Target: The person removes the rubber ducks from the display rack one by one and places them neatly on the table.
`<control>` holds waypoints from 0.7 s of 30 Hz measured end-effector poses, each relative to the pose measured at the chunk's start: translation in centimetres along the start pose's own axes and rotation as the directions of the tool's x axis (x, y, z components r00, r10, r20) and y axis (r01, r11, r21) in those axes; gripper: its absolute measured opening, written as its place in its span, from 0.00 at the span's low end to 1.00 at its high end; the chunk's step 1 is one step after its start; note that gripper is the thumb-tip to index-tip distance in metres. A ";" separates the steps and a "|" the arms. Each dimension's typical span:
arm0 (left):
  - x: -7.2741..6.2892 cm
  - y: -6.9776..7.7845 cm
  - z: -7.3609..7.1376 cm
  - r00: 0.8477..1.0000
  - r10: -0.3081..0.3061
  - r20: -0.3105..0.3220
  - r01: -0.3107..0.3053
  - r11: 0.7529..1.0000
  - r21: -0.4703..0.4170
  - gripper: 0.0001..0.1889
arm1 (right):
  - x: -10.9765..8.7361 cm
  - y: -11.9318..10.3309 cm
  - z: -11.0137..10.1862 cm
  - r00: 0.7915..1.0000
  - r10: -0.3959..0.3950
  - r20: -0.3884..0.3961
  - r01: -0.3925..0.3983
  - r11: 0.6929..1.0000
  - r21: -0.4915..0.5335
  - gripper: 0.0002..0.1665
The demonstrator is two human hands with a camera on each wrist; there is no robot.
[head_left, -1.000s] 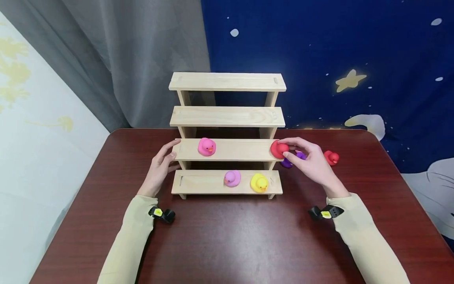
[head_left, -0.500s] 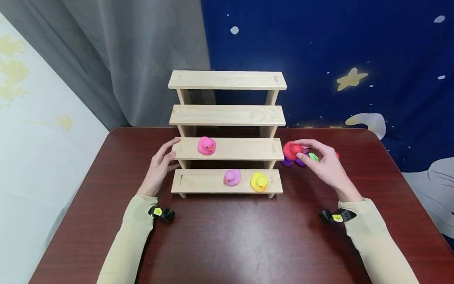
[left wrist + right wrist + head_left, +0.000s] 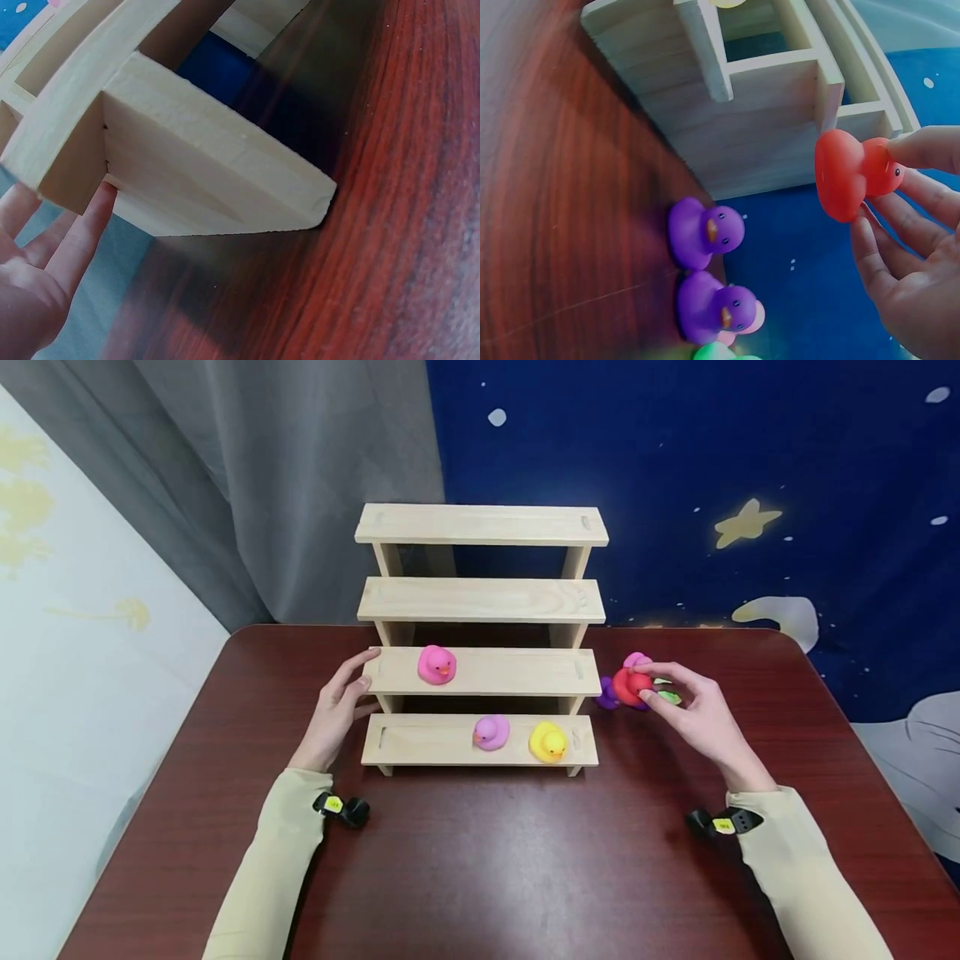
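Note:
My right hand (image 3: pixel 693 710) pinches a red rubber duck (image 3: pixel 632 686) between thumb and fingers, beside the right end of a stepped wooden stand (image 3: pixel 510 672). In the right wrist view the red duck (image 3: pixel 844 176) is held off the table. At the stand's left end my left hand (image 3: pixel 333 718) touches the second step from the bottom. Its fingers (image 3: pixel 79 240) look fairly straight, with one tip under the plank. On that step sits a pink duck (image 3: pixel 437 665). A lilac duck (image 3: pixel 491 732) and a yellow duck (image 3: pixel 548 742) sit on the lowest step.
Right of the stand, purple ducks (image 3: pixel 697 232) stand on the dark wooden table (image 3: pixel 480 860). A pink duck (image 3: pixel 637 660) and something green (image 3: pixel 667 692) are partly hidden by my right hand. A grey curtain (image 3: pixel 337 468) and a blue star-printed cloth (image 3: pixel 660 468) hang behind.
My right hand has moved the red duck from the right end of the second step rightward, off the stand. The left hand has kept its place.

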State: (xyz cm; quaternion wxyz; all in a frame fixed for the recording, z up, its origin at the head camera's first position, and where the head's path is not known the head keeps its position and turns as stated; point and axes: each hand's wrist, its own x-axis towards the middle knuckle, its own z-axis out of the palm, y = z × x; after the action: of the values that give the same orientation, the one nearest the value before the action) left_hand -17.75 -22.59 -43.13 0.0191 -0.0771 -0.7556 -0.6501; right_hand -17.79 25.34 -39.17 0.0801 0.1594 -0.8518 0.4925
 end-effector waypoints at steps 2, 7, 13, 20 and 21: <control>0.0 0.0 0.0 1.000 0.000 0.000 0.000 1.000 -0.006 0.22 | -0.2 0.5 0.0 1.000 0.003 0.004 -0.003 1.000 -0.014 0.19; 0.0 0.0 0.0 1.000 0.000 0.001 0.000 1.000 -0.015 0.22 | -0.7 1.2 0.2 0.999 0.033 0.031 -0.032 0.999 -0.019 0.20; 0.1 0.0 0.0 1.000 -0.004 0.008 0.004 1.000 -0.012 0.22 | -1.5 1.9 0.8 0.997 0.034 0.075 -0.038 0.998 0.050 0.20; 0.0 0.1 0.0 1.000 -0.005 0.011 0.006 1.000 -0.029 0.22 | -2.0 2.6 1.5 0.987 0.102 0.122 -0.111 0.991 0.075 0.20; 0.0 0.1 0.0 1.000 -0.005 0.011 0.005 1.000 -0.028 0.22 | -2.1 2.7 1.6 0.987 0.100 0.126 -0.111 0.991 0.077 0.20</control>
State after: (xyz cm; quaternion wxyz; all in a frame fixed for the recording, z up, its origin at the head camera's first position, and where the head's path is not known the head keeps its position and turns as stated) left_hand -17.77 -22.55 -43.05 0.0124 -0.0791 -0.7467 -0.6603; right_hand -16.72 25.56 -42.76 -0.0051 0.1471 -0.8409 0.5208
